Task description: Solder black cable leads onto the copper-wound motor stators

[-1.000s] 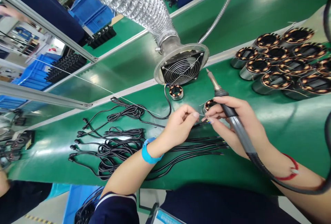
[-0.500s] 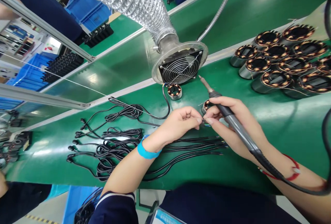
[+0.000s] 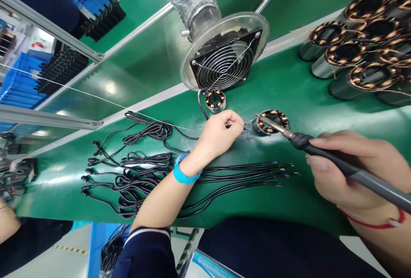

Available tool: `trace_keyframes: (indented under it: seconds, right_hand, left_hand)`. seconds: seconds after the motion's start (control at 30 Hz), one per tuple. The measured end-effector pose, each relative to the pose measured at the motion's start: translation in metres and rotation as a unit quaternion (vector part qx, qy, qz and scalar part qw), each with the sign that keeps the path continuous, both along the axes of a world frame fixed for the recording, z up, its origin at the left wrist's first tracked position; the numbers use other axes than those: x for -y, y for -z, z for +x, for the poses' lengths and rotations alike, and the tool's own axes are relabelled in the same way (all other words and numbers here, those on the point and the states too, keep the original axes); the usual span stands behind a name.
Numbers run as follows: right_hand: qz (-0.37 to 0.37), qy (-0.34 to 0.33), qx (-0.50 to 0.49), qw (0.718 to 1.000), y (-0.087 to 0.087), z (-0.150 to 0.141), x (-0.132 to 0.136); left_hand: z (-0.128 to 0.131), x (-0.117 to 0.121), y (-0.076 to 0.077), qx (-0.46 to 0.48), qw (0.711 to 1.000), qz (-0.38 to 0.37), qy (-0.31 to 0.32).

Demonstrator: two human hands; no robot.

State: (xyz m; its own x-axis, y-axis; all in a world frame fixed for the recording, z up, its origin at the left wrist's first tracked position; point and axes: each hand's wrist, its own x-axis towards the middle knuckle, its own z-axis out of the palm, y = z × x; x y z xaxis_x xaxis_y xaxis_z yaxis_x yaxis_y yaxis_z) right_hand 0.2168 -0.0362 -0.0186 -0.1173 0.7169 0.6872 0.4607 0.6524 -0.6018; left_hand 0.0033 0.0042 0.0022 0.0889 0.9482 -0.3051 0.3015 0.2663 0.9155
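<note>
My right hand (image 3: 346,171) grips a soldering iron (image 3: 342,158) like a pen. Its metal tip lies over the left rim of a stator (image 3: 272,126) with copper windings, near the thin wire leads there; contact is hard to judge. Just left of that stator, my left hand (image 3: 218,134) is closed in a pinch on the end of a black cable (image 3: 228,126). Thin wire ends stick out from its fingers toward the stator. A second stator (image 3: 215,102), with a cable beside it, stands behind my left hand under the fan.
A round extractor hood with a fan (image 3: 224,66) hangs over the green bench (image 3: 308,141). Coiled black cables (image 3: 144,181) lie to the left, their stripped ends pointing right. Several stators (image 3: 345,57) stand at the back right. A thin pale wire (image 3: 105,98) crosses the left side.
My right hand has drawn away rightward from my left fingers, and the iron's tip has come down to the stator's rim. More of that stator shows. The view has shifted closer.
</note>
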Motion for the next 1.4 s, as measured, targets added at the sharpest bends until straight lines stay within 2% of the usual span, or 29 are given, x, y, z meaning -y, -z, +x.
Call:
trace_keyframes:
  seconds: [0.2, 0.33, 0.5, 0.63, 0.73, 1.1, 1.4]
  right_hand:
    - [-0.024, 0.014, -0.015, 0.999, 0.013, 0.003, 0.004]
    - [-0.01, 0.019, 0.004, 1.0, 0.008, 0.003, 0.004]
    - [-0.041, -0.039, 0.057, 0.997, 0.001, 0.003, 0.002]
    - [-0.057, -0.002, -0.001, 0.998, 0.004, 0.001, 0.003]
    - [-0.069, 0.002, -0.002, 0.998, 0.007, 0.001, 0.005]
    - [-0.022, -0.026, 0.023, 0.999, -0.002, 0.0, -0.003]
    - [-0.004, -0.043, 0.033, 0.999, 0.001, 0.002, -0.009]
  left_hand:
    - [0.001, 0.0, -0.001, 0.002, 1.0, 0.011, 0.001]
    - [0.001, -0.002, 0.001, -0.003, 1.0, 0.024, 0.002]
    - [0.001, -0.002, 0.002, -0.001, 0.999, 0.036, 0.007]
    - [0.001, -0.002, 0.002, 0.01, 0.999, 0.054, 0.0]
    - [0.0, -0.003, 0.001, 0.014, 0.998, 0.064, -0.004]
    - [0.0, -0.003, 0.002, 0.002, 0.997, 0.082, 0.004]
    - [-0.001, -0.003, 0.002, -0.015, 0.996, 0.091, 0.004]
